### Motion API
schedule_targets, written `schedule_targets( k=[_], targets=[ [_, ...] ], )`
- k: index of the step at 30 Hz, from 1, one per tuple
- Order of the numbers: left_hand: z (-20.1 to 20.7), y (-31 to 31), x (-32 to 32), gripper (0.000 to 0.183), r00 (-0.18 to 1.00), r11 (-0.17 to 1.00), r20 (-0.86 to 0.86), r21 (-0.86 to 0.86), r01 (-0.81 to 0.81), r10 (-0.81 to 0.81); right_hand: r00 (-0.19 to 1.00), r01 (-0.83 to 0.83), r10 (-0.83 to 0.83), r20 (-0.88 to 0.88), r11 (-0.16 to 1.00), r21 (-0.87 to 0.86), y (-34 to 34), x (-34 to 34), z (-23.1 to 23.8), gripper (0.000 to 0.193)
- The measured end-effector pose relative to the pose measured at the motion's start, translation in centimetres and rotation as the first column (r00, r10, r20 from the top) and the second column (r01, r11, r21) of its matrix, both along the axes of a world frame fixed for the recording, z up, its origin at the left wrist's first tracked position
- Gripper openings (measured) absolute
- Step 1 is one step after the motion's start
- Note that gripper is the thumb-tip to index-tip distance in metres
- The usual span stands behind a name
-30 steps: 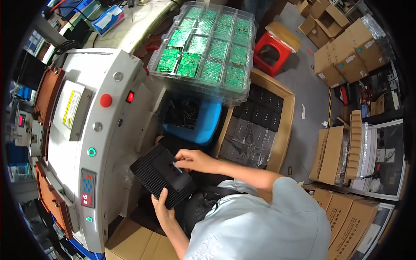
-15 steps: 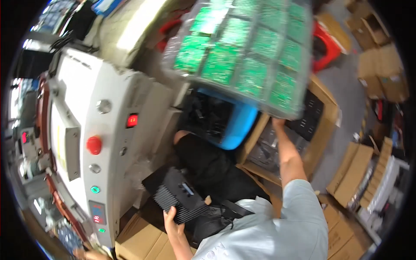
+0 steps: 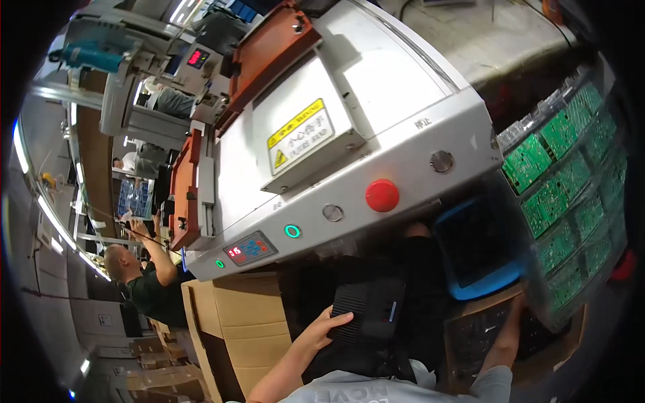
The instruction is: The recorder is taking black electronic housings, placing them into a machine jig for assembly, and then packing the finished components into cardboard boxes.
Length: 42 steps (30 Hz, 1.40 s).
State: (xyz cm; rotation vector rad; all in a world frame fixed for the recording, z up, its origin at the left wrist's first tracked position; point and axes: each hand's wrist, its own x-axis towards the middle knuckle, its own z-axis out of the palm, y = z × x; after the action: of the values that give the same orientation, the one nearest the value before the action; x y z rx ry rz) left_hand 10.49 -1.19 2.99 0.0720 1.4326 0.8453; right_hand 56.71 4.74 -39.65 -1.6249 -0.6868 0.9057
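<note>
- The case [image 3: 368,312] is above the person's lap, in front of the machine [image 3: 463,127]; it is black and boxy, with ribs along its left part and a slim pale strip on its smoother right part.
- The left grip [image 3: 320,330] is closed on the case's left edge, thumb over the ribs.
- The right grip [image 3: 514,307] is at the near edge of the tray [image 3: 535,285]; the tray hides its fingers, so I cannot tell how far they are closed.
- The tray is clear plastic, divided into cells with green boards [image 3: 527,163], and blocks part of a carton [image 3: 474,313] below.
- A blue bin [image 3: 487,287] with rounded corners sits between the case and the tray.
- Left of the case is an open cardboard box [image 3: 252,309].
- Beyond, the pale machine carries a domed red button [image 3: 382,195].
- A co-worker [image 3: 156,290] is far left.
</note>
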Motion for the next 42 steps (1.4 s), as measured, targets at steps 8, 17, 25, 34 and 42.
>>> schedule_targets(
  k=[8,17,25,34,42],
  targets=[
    [-0.5,-0.3,0.5,0.053,0.994,0.998,0.094,0.007,0.058,-0.058,0.906,0.218,-0.209,-0.367,0.976,-0.019,-3.8,3.0,0.3,0.050],
    [0.1,-0.6,-2.9,0.041,0.967,0.978,0.225,0.191,0.080,-0.123,0.628,0.624,-0.642,-0.440,0.753,-0.209,-14.4,10.5,-2.3,0.055],
    [2.8,-1.3,-9.6,0.055,0.970,0.962,0.156,0.230,0.148,-0.187,0.985,0.160,-0.174,-0.017,0.938,-0.306,-18.0,4.2,24.7,0.051],
    [6.1,-1.0,-13.4,0.045,0.902,0.913,0.270,0.331,0.241,-0.336,0.310,-0.937,0.826,0.470,0.351,0.002,-1.0,-22.2,53.3,0.024],
    [8.9,-2.3,-12.8,0.048,0.849,0.849,0.303,0.452,0.273,-0.434,-0.126,-0.991,0.823,0.555,-0.076,-0.111,1.2,-36.2,56.0,0.011]
  ],
)
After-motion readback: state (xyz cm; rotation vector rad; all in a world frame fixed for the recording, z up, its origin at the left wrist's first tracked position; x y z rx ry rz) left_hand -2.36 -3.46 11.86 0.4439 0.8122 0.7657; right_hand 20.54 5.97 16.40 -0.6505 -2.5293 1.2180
